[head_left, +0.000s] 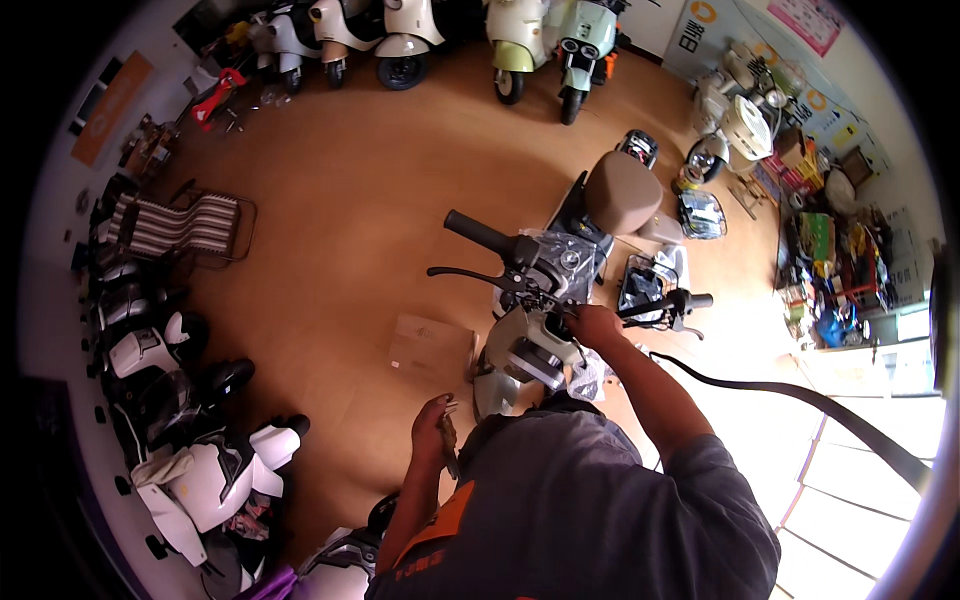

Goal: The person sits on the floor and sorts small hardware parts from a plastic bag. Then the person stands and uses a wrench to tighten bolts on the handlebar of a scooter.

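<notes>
I stood over a partly assembled electric scooter (560,290) on the wooden floor (340,200), near the middle of the showroom. The scooter wore a pale greenish-cream front panel (505,350), a tan saddle (622,192) and a clear plastic film over the dash area. Its black handlebar ran crosswise, the left grip (478,232) bare with a brake lever below it, the right grip (690,300) beyond my hand.

My right hand (594,324) rested closed on the middle of the handlebar, just inside the right grip, fingers wrapped about the bar or its fittings; which exactly, I could not tell. My left hand (432,425) hung low at my side, closed around a small dark tool (449,440), its kind unclear at this size.

A flat cardboard box (430,345) lay on the floor just left of the front panel. Black trays of parts (640,285) lay beside the saddle. A striped folding chair (180,228) stood well apart at the left. Parked scooters (400,30) lined the far wall, and white body panels (215,480) sat at my lower left.
</notes>
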`<state>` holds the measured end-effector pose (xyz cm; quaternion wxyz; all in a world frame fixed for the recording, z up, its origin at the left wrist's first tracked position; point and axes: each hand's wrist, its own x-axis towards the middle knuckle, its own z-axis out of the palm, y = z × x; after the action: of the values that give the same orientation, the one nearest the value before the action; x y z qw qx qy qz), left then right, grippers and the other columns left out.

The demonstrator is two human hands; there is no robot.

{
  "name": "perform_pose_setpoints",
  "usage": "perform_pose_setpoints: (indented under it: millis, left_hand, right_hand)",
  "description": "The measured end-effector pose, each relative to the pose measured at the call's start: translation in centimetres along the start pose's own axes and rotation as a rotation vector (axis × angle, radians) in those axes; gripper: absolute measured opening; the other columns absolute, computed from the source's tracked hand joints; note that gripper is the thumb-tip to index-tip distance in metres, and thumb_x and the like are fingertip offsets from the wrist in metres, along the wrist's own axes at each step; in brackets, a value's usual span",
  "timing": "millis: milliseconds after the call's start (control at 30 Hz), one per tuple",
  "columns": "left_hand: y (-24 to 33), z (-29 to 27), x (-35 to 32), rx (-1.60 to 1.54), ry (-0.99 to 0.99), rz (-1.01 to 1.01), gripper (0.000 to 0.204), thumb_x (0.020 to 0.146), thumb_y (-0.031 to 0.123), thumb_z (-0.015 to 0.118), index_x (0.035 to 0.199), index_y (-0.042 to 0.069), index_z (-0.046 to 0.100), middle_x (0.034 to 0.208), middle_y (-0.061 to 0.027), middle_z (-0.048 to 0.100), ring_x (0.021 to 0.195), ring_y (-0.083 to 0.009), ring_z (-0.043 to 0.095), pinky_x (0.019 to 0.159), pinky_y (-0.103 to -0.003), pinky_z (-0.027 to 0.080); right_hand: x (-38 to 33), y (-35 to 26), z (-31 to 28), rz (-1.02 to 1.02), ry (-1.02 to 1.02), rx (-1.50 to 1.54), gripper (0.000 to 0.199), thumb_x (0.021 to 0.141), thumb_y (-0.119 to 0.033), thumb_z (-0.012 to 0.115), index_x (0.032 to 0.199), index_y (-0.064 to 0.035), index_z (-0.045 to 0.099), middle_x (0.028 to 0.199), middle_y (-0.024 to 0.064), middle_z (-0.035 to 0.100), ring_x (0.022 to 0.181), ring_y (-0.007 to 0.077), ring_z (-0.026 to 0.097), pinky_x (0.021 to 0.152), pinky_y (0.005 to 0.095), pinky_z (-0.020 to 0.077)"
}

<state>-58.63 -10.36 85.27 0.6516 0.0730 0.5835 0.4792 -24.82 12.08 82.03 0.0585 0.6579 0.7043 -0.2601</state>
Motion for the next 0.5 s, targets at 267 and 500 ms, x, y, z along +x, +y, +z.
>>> perform_pose_setpoints:
  millis: [267,500]
  left_hand:
    - [0.0,-0.1,0.8,0.047,0.009,0.005,0.037,0.101,0.035,0.058,0.122,0.005,0.067,0.061,0.0031,0.048,0.044,-0.0092,0.041,0.042,-0.027,0.034]
    - [0.0,0.6,0.9,0.051,-0.012,-0.037,0.036,0.101,0.035,0.058,0.122,0.006,0.067,0.062,0.0038,0.048,0.044,-0.0083,0.041,0.042,-0.026,0.034]
  right_hand:
    - [-1.1,-1.3,-1.0,-0.056,0.040,-0.028,0.034,0.093,-0.041,0.057,0.110,-0.0144,0.072,0.103,0.0161,0.075,0.098,0.0376,0.072,0.082,0.0505,0.0562]
    - [-0.5,0.3,0.1,-0.134,0.037,-0.053,0.040,0.096,-0.045,0.055,0.116,-0.0147,0.071,0.102,0.0170,0.075,0.100,0.0368,0.072,0.084,0.0502,0.0568]
